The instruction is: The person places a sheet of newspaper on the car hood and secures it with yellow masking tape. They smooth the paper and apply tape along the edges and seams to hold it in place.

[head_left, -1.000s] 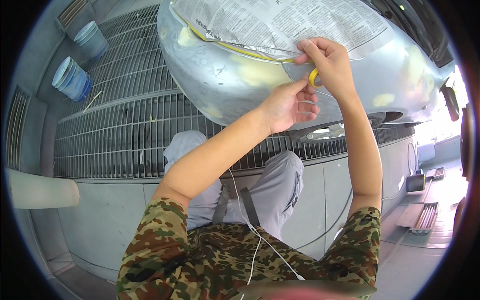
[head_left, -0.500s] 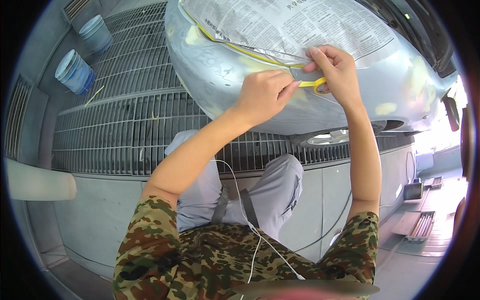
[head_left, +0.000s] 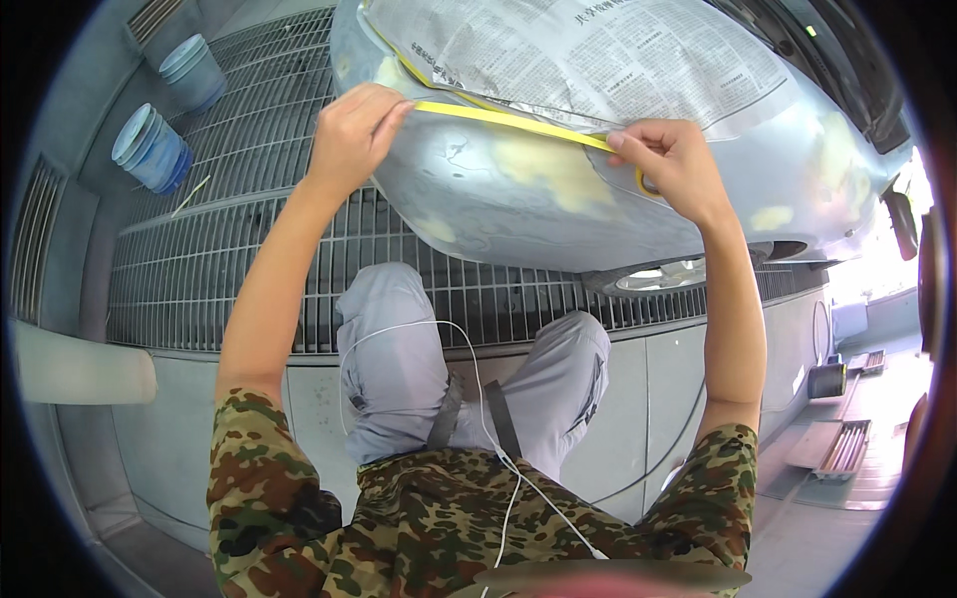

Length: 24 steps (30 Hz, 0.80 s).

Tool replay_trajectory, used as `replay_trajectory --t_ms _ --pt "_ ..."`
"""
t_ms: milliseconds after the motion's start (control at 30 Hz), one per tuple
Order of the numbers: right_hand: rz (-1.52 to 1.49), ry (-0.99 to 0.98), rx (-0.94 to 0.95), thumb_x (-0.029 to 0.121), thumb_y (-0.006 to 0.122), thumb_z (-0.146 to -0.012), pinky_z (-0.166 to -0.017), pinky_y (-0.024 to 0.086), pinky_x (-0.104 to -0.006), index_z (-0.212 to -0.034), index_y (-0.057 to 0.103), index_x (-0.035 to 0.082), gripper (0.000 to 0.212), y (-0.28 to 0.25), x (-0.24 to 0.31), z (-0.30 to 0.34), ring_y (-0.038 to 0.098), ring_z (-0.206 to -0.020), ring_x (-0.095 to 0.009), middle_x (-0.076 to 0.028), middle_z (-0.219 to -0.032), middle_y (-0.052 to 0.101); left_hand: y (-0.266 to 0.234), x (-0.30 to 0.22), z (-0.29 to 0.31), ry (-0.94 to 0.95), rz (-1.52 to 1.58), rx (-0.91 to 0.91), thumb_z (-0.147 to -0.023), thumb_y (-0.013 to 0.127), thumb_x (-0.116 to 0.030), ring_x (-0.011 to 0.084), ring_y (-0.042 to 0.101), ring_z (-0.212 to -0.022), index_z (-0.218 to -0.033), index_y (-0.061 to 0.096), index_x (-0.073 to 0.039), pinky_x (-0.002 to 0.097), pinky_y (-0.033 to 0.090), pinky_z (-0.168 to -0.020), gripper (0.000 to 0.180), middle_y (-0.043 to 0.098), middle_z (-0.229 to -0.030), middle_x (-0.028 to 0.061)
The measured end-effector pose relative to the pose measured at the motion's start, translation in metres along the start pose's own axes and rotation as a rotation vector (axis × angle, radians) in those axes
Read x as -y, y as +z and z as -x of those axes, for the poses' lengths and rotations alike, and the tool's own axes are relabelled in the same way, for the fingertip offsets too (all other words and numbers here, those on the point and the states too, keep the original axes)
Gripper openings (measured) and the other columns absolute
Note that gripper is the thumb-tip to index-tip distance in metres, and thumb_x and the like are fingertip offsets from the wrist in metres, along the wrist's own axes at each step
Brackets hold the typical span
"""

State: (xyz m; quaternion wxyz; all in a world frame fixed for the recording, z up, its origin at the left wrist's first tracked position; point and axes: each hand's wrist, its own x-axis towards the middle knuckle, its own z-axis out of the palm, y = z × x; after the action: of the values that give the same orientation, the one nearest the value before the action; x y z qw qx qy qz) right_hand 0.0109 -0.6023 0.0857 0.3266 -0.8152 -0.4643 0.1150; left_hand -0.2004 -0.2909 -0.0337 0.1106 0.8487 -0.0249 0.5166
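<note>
1. Left hand [head_left: 354, 135], at 11 o'clock: closed, with thumb and curled fingers pinching one end of a yellow tape strip [head_left: 508, 120].
2. Right hand [head_left: 673, 169], at 2 o'clock: narrow, thumb and forefinger pinching the strip's other end. A yellow tape roll [head_left: 641, 181] sat beneath its fingers, partly hidden.
3. Strip ran taut at 12 o'clock, its right end slightly lower, in front of the car bumper [head_left: 478, 214]. Could not tell whether it touched the surface.
4. Bumper was dull grey-blue with pale yellow patches, the largest below the strip. Newspaper sheets [head_left: 598, 60] covered the part at 1 o'clock, with a thin yellow tape edging [head_left: 402, 60] along their left border.
5. Wheel [head_left: 658, 278] showed at 3 o'clock, under the car body.
6. Floor grating [head_left: 239, 269] spread at 9 to 10 o'clock; two blue-grey buckets [head_left: 152, 149] stood at 10 o'clock.
7. White cord [head_left: 513, 478] hung over the camouflage shirt [head_left: 419, 538] at 6 o'clock.
</note>
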Motion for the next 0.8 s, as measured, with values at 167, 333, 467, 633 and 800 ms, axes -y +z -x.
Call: replay_trajectory --t_ms 167,333,467,633,800 --pt "0.027 -0.028 -0.013 0.025 0.077 -0.097 -0.064 0.046 -0.0284 -0.098 0.080 -0.002 0.027 0.006 0.001 0.001 0.055 -0.067 -0.008 -0.002 -0.076 0.071 0.023 0.015 0.017 -0.105 0.191 0.022 -0.093 0.079 -0.011 0.0316 0.074 -0.088 -0.097 0.077 0.001 0.0396 0.059 -0.080 0.012 0.077 -0.095 0.0140" --pt "0.012 -0.045 -0.015 0.022 0.078 -0.096 -0.073 0.051 -0.0288 -0.102 0.080 0.000 0.023 0.008 -0.008 0.002 0.064 -0.078 -0.010 -0.004 -0.087 0.077 0.026 0.028 0.013 -0.041 0.159 0.000 -0.095 0.078 -0.013 0.0315 0.074 -0.090 -0.099 0.078 0.000 0.0401 0.059 -0.081 0.014 0.077 -0.096 0.0132" --pt "-0.011 -0.059 -0.036 0.018 0.079 -0.095 -0.078 0.054 -0.0288 -0.104 0.080 0.000 0.020 0.010 -0.008 0.002 0.069 -0.084 -0.011 -0.006 -0.091 0.079 0.033 0.037 0.003 -0.044 0.127 -0.002 -0.097 0.076 -0.015 0.0312 0.073 -0.091 -0.099 0.077 0.000 0.0404 0.058 -0.083 0.015 0.077 -0.096 0.0125" --pt "0.003 -0.107 0.017 0.012 0.079 -0.095 -0.080 0.054 -0.0277 -0.104 0.080 -0.001 0.016 0.008 -0.005 0.006 0.069 -0.086 -0.011 -0.006 -0.092 0.080 0.043 0.042 -0.004 -0.078 0.150 -0.013 -0.098 0.074 -0.016 0.0313 0.072 -0.091 -0.097 0.077 -0.001 0.0408 0.057 -0.083 0.016 0.077 -0.095 0.0118" --pt "-0.064 -0.126 0.055 0.009 0.079 -0.095 -0.080 0.054 -0.0257 -0.104 0.081 -0.002 0.014 0.005 -0.007 0.008 0.069 -0.087 -0.010 -0.006 -0.094 0.080 0.046 0.044 -0.006 -0.082 0.193 -0.016 -0.099 0.074 -0.016 0.0312 0.072 -0.091 -0.096 0.077 -0.002 0.0406 0.057 -0.083 0.015 0.076 -0.094 0.0116"
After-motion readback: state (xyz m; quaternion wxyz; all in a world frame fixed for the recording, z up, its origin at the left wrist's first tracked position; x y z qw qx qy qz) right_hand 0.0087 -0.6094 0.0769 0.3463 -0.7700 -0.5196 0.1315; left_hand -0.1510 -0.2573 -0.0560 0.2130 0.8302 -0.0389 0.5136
